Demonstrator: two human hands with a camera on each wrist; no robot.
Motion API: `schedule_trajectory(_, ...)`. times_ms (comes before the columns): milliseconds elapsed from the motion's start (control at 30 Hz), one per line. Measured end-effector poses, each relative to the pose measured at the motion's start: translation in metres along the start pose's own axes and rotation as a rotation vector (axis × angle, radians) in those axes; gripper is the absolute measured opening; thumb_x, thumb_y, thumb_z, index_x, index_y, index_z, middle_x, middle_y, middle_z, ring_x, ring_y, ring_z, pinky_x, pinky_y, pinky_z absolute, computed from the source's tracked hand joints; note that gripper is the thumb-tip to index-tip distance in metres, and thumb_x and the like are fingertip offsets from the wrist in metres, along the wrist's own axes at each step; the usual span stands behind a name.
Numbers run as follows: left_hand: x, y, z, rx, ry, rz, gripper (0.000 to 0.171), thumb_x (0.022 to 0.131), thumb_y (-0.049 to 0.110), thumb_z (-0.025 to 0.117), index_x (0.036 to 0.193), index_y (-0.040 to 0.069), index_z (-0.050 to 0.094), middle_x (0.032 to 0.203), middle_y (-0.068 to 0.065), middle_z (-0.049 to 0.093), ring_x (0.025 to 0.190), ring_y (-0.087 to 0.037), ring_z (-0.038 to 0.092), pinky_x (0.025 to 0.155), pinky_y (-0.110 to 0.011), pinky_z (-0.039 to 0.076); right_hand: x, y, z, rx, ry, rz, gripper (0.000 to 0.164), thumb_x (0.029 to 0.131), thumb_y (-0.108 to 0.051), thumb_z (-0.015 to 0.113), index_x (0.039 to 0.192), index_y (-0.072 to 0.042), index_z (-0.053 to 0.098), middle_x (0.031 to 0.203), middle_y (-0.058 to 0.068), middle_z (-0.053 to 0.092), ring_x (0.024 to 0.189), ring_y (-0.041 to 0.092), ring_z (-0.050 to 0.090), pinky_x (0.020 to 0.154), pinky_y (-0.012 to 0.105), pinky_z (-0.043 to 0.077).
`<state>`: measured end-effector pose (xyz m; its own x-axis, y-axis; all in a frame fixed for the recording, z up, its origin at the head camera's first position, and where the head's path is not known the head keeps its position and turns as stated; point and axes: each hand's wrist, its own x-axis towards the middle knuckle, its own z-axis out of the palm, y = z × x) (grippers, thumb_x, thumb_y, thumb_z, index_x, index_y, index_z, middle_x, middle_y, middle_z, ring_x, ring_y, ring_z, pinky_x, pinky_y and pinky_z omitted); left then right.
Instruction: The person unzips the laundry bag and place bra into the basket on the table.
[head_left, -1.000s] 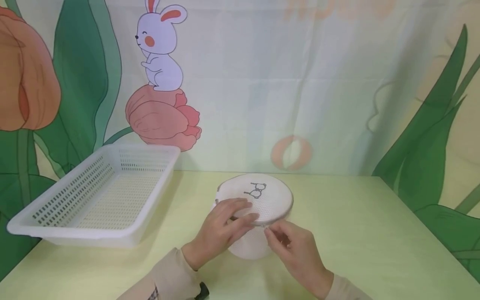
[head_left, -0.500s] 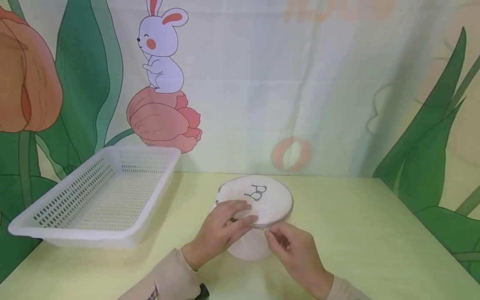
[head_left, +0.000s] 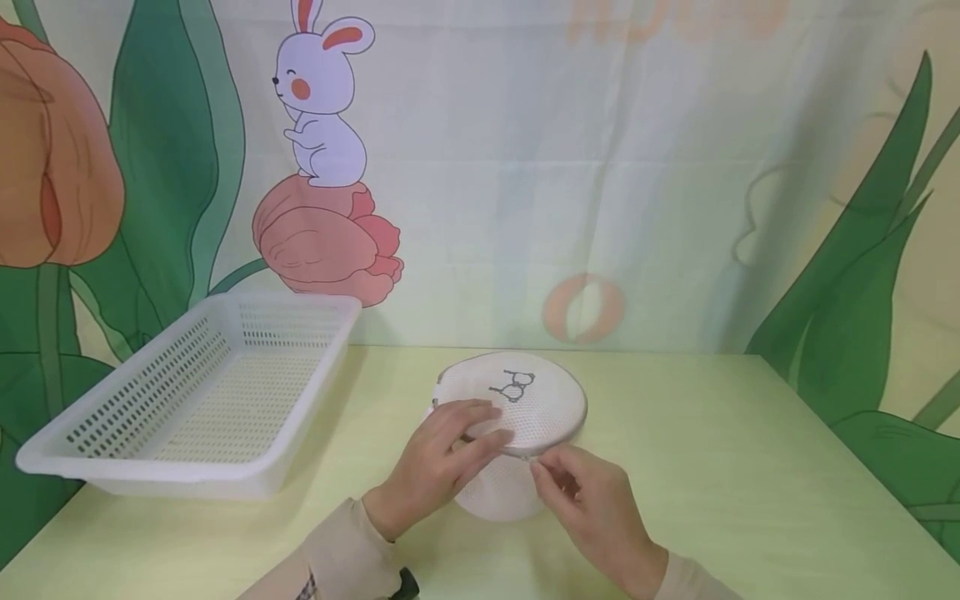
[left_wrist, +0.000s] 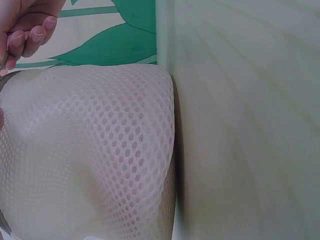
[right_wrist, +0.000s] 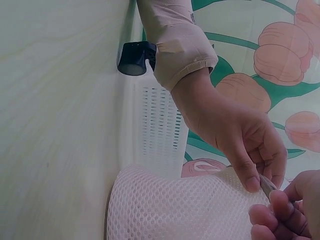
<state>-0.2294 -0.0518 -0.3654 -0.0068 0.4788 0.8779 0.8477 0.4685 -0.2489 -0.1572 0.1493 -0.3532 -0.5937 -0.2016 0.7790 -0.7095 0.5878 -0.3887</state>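
Note:
A white mesh laundry bag (head_left: 551, 408) stands on the table, round on top, with a dark bra-like print and a grey-brown zipper along the rim. My left hand (head_left: 435, 458) grips the near left rim, fingers over the lid; in the right wrist view its thumb and fingers pinch the zipper edge (right_wrist: 267, 186). At the front of the rim, my right hand (head_left: 600, 504) pinches the small zipper pull between thumb and forefinger. An opening shows under my left fingers. The left wrist view is filled largely by the bag's mesh side (left_wrist: 120, 135); its contents cannot be made out.
A white perforated plastic basket (head_left: 273, 450) stands on the left of the pale green table (head_left: 750, 467). Behind the table hangs a cloth (head_left: 675, 208) printed with a rabbit, tulips and leaves. A black device (right_wrist: 132, 59) sits by the left sleeve.
Both hands keep their places on the bag. The whole head view has shifted very slightly; nothing else has visibly moved.

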Motion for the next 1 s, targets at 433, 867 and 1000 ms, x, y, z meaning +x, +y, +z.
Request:
schedule_trajectory(433, -0.0021, -0.0025, -0.0003, -0.005, -0.007, -0.016, 0.024, 0.102, 0.022, 0.047, 0.103, 0.013, 0.068, 0.111, -0.008, 0.065, 0.106, -0.023, 0.063, 0.093, -0.033, 0.053, 0.0011, 0.0012, -0.0009, -0.027, 0.01, 0.003, 0.018, 0.078, 0.004, 0.07, 0.077, -0.013, 0.063, 0.064, -0.01, 0.06, 0.06, -0.009, 0.046, 0.051, 0.006, 0.041)
schedule_trajectory(867, -0.0035, -0.0064, -0.0001, -0.002, -0.005, -0.017, 0.024, 0.102, 0.023, 0.047, 0.104, 0.013, 0.068, 0.111, -0.009, 0.066, 0.105, -0.023, 0.063, 0.091, -0.033, 0.053, 0.003, 0.0016, -0.0023, -0.027, 0.009, 0.02, 0.018, 0.079, 0.003, 0.07, 0.077, -0.013, 0.063, 0.064, -0.01, 0.061, 0.059, -0.009, 0.047, 0.051, 0.007, 0.041)
schedule_trajectory(1000, -0.0039, -0.0064, -0.0007, -0.01, -0.009, -0.02, 0.024, 0.102, 0.023, 0.047, 0.104, 0.013, 0.068, 0.112, -0.009, 0.065, 0.105, -0.023, 0.063, 0.091, -0.033, 0.053, 0.0026, 0.0018, -0.002, -0.024, 0.006, 0.026, 0.018, 0.079, 0.003, 0.07, 0.077, -0.013, 0.063, 0.064, -0.01, 0.061, 0.059, -0.009, 0.046, 0.05, 0.007, 0.041)
